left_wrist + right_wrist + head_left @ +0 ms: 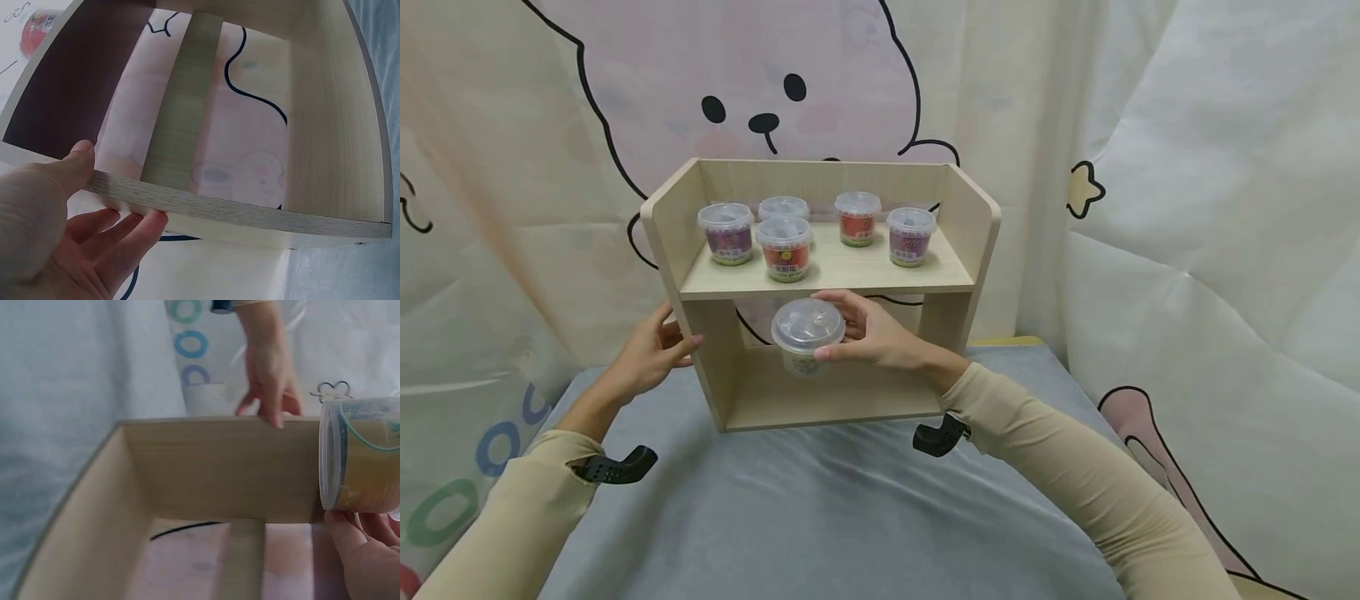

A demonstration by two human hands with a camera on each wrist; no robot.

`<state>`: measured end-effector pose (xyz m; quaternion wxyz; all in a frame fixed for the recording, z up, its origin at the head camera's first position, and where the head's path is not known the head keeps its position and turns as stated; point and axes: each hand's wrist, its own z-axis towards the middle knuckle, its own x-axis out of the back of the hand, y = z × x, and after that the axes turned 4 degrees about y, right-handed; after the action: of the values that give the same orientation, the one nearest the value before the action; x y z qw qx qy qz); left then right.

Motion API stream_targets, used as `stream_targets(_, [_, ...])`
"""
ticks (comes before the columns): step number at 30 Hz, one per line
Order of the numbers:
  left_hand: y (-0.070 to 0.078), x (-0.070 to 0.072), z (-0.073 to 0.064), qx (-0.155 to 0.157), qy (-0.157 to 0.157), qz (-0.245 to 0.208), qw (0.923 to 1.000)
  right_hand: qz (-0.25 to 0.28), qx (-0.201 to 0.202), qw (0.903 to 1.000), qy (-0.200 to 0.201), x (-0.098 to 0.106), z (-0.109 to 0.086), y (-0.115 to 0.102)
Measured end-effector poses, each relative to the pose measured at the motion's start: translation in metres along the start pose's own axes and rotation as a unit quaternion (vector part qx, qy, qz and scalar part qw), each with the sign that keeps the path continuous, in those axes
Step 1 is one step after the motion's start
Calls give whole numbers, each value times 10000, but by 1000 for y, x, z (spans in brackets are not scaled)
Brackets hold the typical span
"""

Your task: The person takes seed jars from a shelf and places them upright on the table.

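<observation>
My right hand grips a lidded plastic cup with a clear lid and a handle loop, thumb on one side and fingers round the other. The cup is held in front of the lower compartment of a pale wooden two-tier shelf. At the shelf's left side panel, my left hand pinches the front edge. In the left wrist view its thumb lies on the inner face and the fingers on the outer face. The right wrist view shows the cup tipped sideways beside that panel.
On the upper tier stand several similar small cups, among them a purple-labelled one and a red-labelled one. A grey-blue cloth covers the table. Behind hangs a printed curtain; the shelf's back is partly cut away.
</observation>
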<state>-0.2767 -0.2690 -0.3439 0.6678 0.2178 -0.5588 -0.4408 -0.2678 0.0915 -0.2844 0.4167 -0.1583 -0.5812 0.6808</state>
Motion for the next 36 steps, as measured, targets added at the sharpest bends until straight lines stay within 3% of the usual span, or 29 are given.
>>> stream_targets(11, [-5,-3,5,94,-170,-69,9998,239,-791,9966,-8,-39,2,53])
stream_targets(25, [5,4,4,-38,-152,-88,9998,406,-1039,9931,353,-107,29,125])
stream_targets(36, [3,4,2,19,-137,-114,9998,225,-1418,9889,389,-148,48,159])
